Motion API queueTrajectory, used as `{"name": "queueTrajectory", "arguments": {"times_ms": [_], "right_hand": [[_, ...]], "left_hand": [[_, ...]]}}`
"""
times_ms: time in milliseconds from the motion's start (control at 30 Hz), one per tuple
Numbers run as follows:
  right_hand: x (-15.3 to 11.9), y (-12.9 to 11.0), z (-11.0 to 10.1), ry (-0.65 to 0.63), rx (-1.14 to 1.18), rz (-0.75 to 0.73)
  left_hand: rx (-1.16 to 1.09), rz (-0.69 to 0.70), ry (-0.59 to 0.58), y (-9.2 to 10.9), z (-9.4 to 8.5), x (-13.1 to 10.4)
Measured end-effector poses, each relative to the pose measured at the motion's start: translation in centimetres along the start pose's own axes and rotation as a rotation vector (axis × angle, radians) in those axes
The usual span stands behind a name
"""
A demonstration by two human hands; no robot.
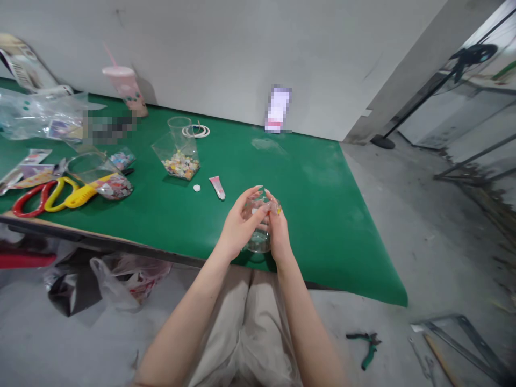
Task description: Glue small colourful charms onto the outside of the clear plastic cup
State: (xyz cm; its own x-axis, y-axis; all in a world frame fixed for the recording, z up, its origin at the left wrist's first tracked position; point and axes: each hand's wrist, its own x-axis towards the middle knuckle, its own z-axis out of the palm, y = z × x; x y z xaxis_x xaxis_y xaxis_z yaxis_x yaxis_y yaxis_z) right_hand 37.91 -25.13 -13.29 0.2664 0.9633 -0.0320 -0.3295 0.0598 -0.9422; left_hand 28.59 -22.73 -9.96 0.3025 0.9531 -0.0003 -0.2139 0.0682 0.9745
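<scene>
A clear, see-through cup (258, 241) is held between my two hands above the green table, near its front edge. My left hand (238, 224) wraps round the cup's left side, its thumb reaching across toward the rim. On the right side, my right hand (279, 228) curls round the cup with its fingertips at the upper part. Small red and yellow bits show by the right fingertips; what they are is too small to tell. A pink tube (217, 187) and a small white cap (196, 188) lie to the left of my hands.
Left on the green table (322, 215) are a container of colourful pieces (181, 164), a tilted clear cup (116, 186), red scissors (30, 201), and a yellow-handled tool (83, 196). A pink tumbler (127, 88) and a phone (278, 110) stand behind. Pliers (368, 349) lie on the floor.
</scene>
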Motion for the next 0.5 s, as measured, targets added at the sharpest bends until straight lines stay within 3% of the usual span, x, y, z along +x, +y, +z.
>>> {"name": "queueTrajectory", "arguments": {"times_ms": [367, 500], "right_hand": [[-0.1, 0.4, -0.3, -0.048, 0.049, -0.035], [0.0, 0.6, -0.4, -0.043, 0.055, -0.022]], "left_hand": [[-0.028, -0.012, -0.015, -0.4, -0.4, 0.2], [-0.089, -0.004, -0.081, -0.9, -1.3, 0.4]]}}
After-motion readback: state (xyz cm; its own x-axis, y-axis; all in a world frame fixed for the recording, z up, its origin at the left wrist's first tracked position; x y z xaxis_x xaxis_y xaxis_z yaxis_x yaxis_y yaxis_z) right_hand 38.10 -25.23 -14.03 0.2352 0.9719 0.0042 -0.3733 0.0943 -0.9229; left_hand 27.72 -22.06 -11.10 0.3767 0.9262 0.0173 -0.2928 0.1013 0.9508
